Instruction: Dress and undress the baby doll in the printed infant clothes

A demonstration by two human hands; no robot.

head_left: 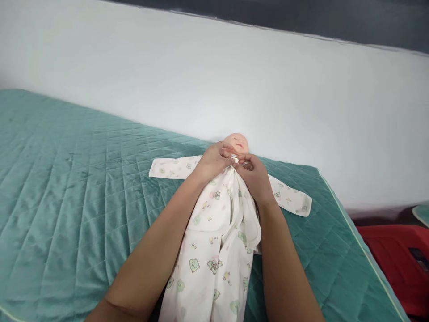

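A baby doll (238, 142) lies on its back on a green quilted bed cover (73, 179), dressed in a white printed sleepsuit (214, 250) with its sleeves spread to both sides. My left hand (214, 160) and my right hand (255, 175) meet at the garment's neckline just under the doll's chin. Both hands pinch the fabric edges together around a small snap fastener (236, 159). Lower down, the front flap of the sleepsuit hangs loose and partly open.
A white wall (268, 80) runs right behind the doll's head. The bed's right edge (348, 228) drops off to a red object (395, 255) on the floor. Wide bare quilt lies to the left.
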